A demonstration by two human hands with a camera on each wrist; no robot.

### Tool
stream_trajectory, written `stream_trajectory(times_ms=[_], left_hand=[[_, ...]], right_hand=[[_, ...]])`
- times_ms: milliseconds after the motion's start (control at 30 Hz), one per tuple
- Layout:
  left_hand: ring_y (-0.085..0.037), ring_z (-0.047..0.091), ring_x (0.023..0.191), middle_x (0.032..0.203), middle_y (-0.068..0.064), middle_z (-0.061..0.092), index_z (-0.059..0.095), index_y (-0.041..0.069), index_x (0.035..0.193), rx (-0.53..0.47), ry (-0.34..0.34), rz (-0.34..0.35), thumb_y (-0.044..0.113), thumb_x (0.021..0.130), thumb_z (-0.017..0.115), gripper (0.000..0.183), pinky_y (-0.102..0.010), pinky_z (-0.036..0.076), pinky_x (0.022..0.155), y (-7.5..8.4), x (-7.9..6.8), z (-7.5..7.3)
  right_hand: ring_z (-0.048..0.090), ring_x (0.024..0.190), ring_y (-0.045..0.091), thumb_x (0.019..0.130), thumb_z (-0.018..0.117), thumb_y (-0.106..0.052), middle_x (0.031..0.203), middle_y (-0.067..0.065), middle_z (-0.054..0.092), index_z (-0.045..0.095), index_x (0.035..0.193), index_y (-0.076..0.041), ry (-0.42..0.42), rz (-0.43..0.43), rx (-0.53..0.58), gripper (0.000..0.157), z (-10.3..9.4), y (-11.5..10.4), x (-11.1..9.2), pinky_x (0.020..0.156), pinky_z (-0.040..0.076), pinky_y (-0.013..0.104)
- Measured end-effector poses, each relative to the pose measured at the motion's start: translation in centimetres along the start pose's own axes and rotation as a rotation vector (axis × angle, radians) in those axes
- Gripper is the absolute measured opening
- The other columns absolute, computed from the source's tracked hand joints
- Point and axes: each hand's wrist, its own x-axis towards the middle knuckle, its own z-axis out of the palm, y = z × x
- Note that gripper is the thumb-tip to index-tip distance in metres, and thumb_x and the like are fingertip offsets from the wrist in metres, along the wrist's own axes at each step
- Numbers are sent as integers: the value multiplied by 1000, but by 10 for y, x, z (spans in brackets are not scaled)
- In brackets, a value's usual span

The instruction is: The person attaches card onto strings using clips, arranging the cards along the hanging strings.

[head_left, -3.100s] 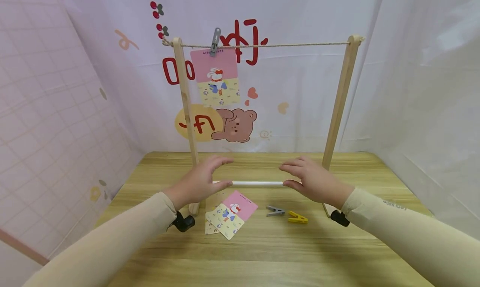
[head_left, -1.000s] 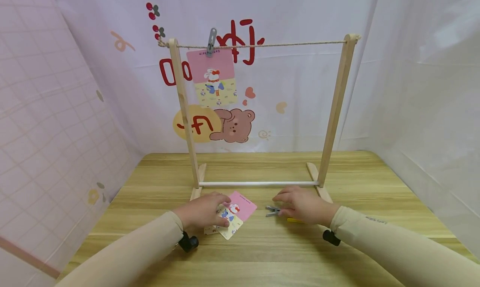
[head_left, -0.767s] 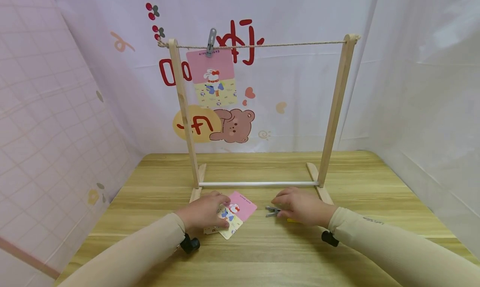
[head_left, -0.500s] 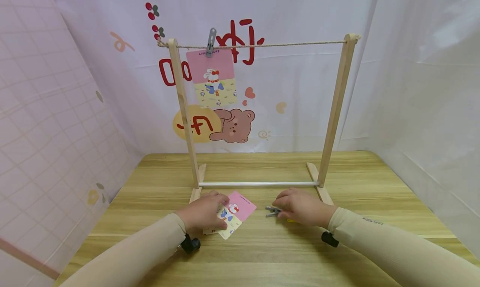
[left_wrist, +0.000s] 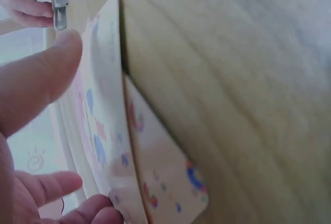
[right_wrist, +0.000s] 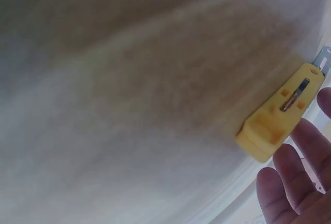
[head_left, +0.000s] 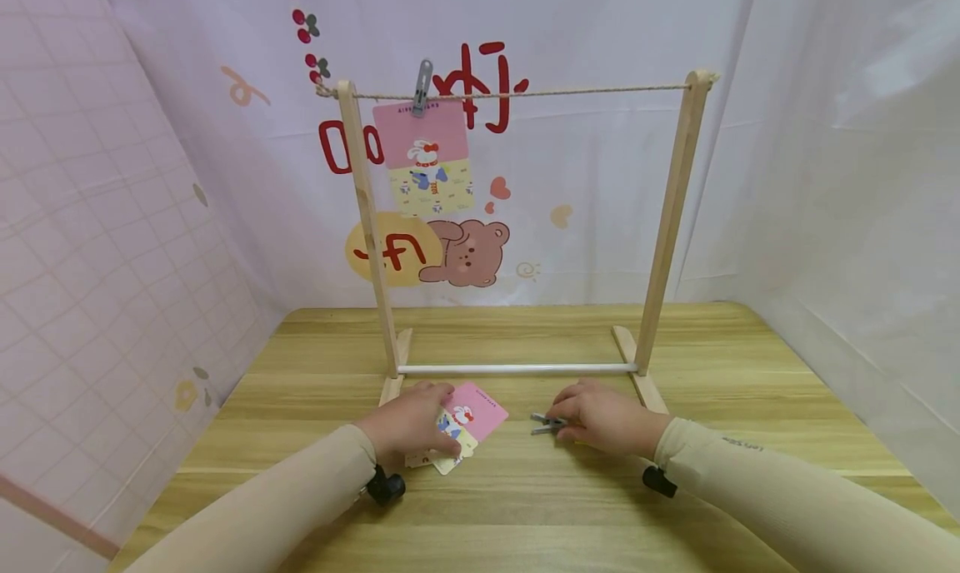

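Observation:
My left hand (head_left: 411, 421) rests over the cards on the table, fingers spread and thumb apart from them. Its fingertips touch the pink-and-yellow card (head_left: 480, 411); in the left wrist view that card (left_wrist: 106, 94) overlaps a second patterned card (left_wrist: 160, 167). My right hand (head_left: 611, 419) hovers beside the grey clothespin (head_left: 547, 423), fingertips close at its far side; a firm pinch is not visible. Mostly hidden under that hand in the head view, a yellow clothespin (right_wrist: 282, 113) lies at its fingers in the right wrist view, with the grey one just beyond.
A wooden rack (head_left: 671, 223) stands behind the hands, with a white crossbar (head_left: 517, 368) low down and a twine line (head_left: 585, 91) on top. Another pink-and-yellow card (head_left: 426, 156) hangs from the line by a grey clothespin (head_left: 422, 90). A printed cloth backs the table (head_left: 510, 506).
Both hands have come down from above the crossbar toward the table. My left hand has slid the top card slightly left. My right fingers have moved a little closer around the grey clothespin.

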Motion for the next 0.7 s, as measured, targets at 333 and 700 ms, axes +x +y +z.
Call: stream_trajectory(times_ms=[333, 700], left_hand=[[-19, 54, 92, 116, -9, 58, 55, 0, 144, -49, 25, -36, 29, 67, 101, 94, -37, 51, 81, 0, 4, 3], [-21, 51, 95, 109, -9, 56, 56, -4, 139, 21, 32, -110, 47, 66, 100, 99, -36, 51, 80, 2, 13, 6]], right_hand=[[67, 110, 18, 95, 80, -28, 117, -4, 74, 77, 121, -16, 0, -16, 1, 30, 5, 2, 2, 95, 57, 39], [67, 111, 20, 95, 79, -28, 118, -2, 74, 76, 122, -14, -5, -5, 19, 31, 1, -1, 3, 97, 57, 41]])
